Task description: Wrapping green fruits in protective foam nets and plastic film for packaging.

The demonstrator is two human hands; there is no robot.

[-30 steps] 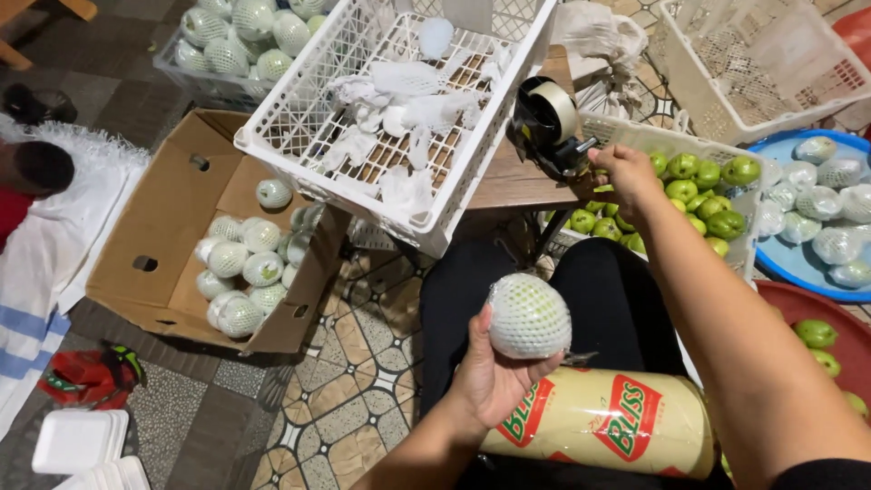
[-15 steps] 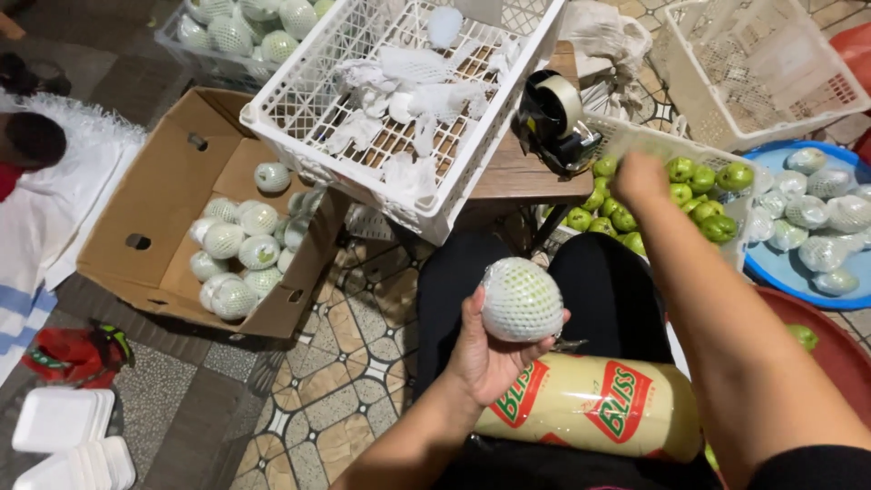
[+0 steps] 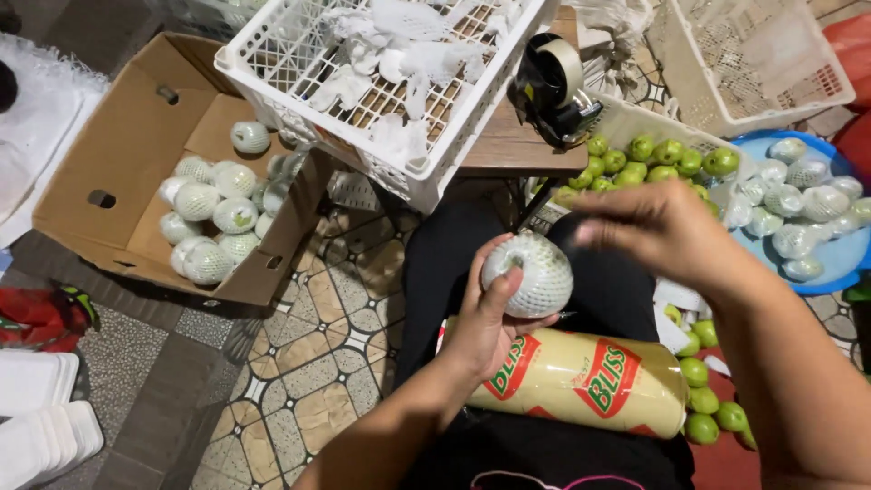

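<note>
My left hand grips a round fruit wrapped in white foam net, held over my lap. My right hand hovers just right of that fruit, fingers loosely curled and blurred, with nothing clearly in it. A cream roll of plastic film with red and green labels lies across my lap under the left hand. Behind the right hand, a white crate holds several bare green fruits. A black tape dispenser sits on a small wooden table.
A cardboard box on the left holds several net-wrapped fruits. A white plastic crate holds loose foam nets. A blue basin on the right holds wrapped fruits. More green fruits lie by my right leg. White foam trays sit lower left.
My right hand has drawn back from the crate of green fruits toward the wrapped fruit. My left hand has closed more around the wrapped fruit.
</note>
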